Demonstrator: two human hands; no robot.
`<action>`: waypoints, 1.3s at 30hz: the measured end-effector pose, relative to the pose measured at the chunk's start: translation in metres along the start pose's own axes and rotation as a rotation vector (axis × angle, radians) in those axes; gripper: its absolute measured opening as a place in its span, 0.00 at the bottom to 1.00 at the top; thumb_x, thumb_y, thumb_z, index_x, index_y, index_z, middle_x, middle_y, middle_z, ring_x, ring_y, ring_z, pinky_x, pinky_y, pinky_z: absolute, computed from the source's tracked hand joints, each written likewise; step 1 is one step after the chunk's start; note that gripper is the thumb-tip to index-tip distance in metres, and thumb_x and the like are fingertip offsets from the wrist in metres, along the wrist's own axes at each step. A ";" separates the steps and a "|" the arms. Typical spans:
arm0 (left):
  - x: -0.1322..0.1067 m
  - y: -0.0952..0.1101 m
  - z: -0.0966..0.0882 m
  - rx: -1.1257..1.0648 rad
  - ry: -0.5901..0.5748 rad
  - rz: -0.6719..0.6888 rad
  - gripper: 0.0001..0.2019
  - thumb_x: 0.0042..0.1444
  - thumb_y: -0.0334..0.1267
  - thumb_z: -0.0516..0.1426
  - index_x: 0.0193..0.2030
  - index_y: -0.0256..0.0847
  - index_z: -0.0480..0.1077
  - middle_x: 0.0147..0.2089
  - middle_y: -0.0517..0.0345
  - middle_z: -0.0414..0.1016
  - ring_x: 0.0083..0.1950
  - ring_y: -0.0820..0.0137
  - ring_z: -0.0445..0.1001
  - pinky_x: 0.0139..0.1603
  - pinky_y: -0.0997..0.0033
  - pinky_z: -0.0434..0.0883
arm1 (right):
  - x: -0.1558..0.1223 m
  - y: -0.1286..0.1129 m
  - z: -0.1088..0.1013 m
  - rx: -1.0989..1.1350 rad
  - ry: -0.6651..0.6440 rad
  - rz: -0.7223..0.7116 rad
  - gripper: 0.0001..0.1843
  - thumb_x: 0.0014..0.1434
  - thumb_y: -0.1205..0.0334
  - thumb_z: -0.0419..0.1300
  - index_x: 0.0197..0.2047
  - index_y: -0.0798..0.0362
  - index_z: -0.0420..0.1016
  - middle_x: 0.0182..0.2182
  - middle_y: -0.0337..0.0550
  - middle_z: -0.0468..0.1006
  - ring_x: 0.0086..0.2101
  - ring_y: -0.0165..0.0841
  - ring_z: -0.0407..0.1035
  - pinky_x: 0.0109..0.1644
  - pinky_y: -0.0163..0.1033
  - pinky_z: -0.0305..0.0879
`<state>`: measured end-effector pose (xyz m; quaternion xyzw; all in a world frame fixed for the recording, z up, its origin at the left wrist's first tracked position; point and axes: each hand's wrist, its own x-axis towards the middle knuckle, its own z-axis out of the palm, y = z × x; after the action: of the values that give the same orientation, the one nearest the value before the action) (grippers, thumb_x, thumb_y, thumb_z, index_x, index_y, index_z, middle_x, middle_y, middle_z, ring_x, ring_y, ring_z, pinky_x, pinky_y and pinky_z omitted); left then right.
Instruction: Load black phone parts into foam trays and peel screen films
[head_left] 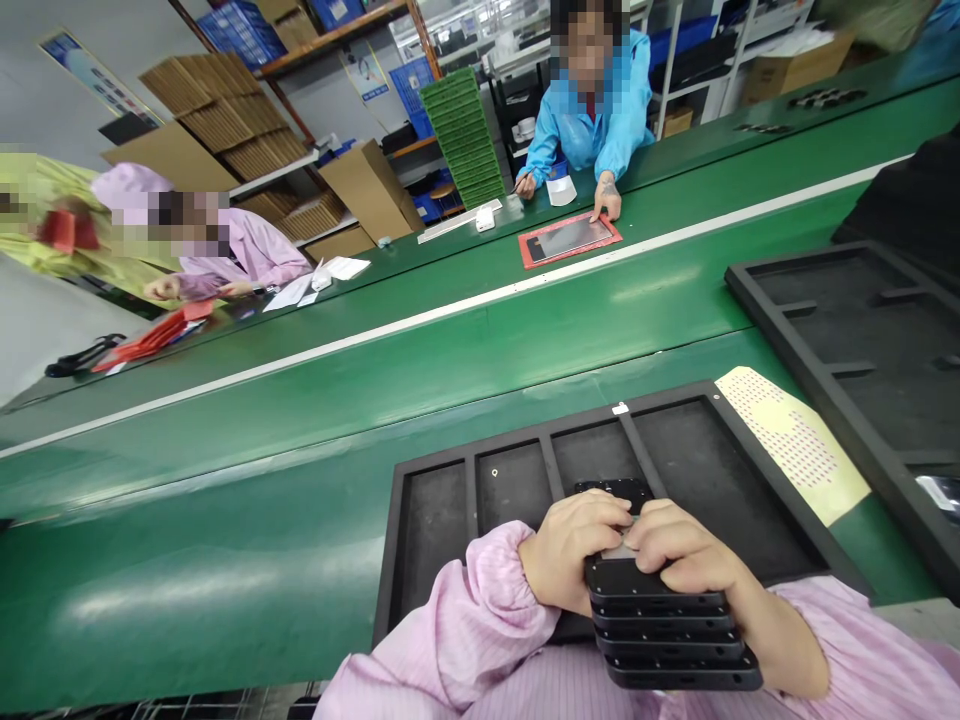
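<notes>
A stack of black phone housings (671, 622) sits close in front of my body, its near ends fanned out slightly. My left hand (581, 545) wraps the stack's left side, fingers curled over the top. From the right, my right hand (694, 550) grips the stack, its thumb and fingers bent over the upper housing. Between my fingertips shows a small grey patch (619, 550) on the top housing; what the fingertips pinch there, if anything, is hidden. Under the hands lies a black compartment tray (551, 465).
Right of the tray lies a yellow sticker sheet (799, 445), then another black tray (840, 420). A green workbench (225, 590) runs across. Opposite, a person in blue (592, 130) touches a phone panel on a red mat (525, 252); a person in pink (255, 245) sits left.
</notes>
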<state>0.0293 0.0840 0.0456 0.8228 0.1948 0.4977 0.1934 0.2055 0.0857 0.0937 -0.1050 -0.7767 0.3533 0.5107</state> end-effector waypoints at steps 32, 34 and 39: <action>0.001 -0.002 0.002 -0.044 0.132 -0.066 0.20 0.55 0.53 0.54 0.48 0.43 0.58 0.38 0.52 0.71 0.41 0.65 0.76 0.40 0.66 0.76 | 0.006 -0.001 0.001 0.025 -0.007 0.119 0.19 0.60 0.49 0.60 0.47 0.49 0.60 0.37 0.44 0.69 0.40 0.36 0.67 0.46 0.43 0.67; -0.004 -0.003 0.002 -0.058 0.137 -0.077 0.22 0.53 0.51 0.57 0.49 0.44 0.58 0.40 0.52 0.71 0.43 0.64 0.75 0.42 0.65 0.75 | 0.007 0.000 0.001 0.007 -0.003 0.099 0.20 0.61 0.48 0.59 0.47 0.49 0.58 0.37 0.44 0.68 0.39 0.35 0.67 0.45 0.42 0.67; -0.022 -0.005 0.006 -0.127 0.082 -0.274 0.23 0.49 0.54 0.59 0.47 0.48 0.59 0.45 0.53 0.71 0.47 0.61 0.74 0.46 0.58 0.73 | 0.006 0.003 0.004 -0.009 -0.004 0.068 0.21 0.61 0.47 0.59 0.48 0.50 0.57 0.36 0.43 0.67 0.38 0.34 0.66 0.46 0.43 0.65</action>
<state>0.0250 0.0764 0.0242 0.7536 0.2811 0.5113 0.3028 0.1986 0.0893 0.0947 -0.1326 -0.7754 0.3673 0.4963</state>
